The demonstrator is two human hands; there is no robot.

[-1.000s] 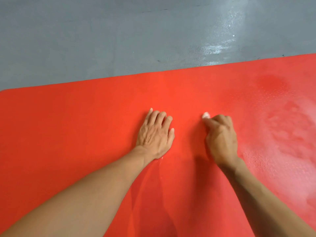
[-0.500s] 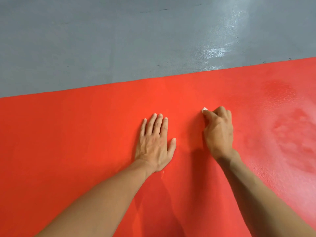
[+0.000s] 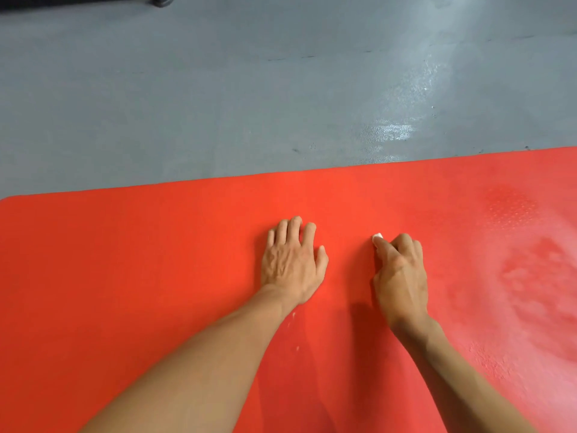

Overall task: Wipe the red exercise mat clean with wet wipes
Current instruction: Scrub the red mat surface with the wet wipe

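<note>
The red exercise mat [image 3: 140,276] fills the lower part of the head view, its far edge running across the middle. My left hand [image 3: 292,262] presses flat on the mat near its centre, fingers straight. Just to its right my right hand [image 3: 399,276] has its fingers curled around a white wet wipe [image 3: 378,236], of which only a small corner shows past the fingertips. The wipe is pressed against the mat. A damp, paler patch [image 3: 530,276] spreads over the right part of the mat.
Grey floor [image 3: 218,104] lies beyond the mat's far edge, with a shiny reflection at the right. A dark object [image 3: 160,0] sits at the top edge of the view.
The view has tilted up, showing more floor. Both hands have stayed close together on the mat, and the right hand has kept hold of the wipe, shifting only slightly.
</note>
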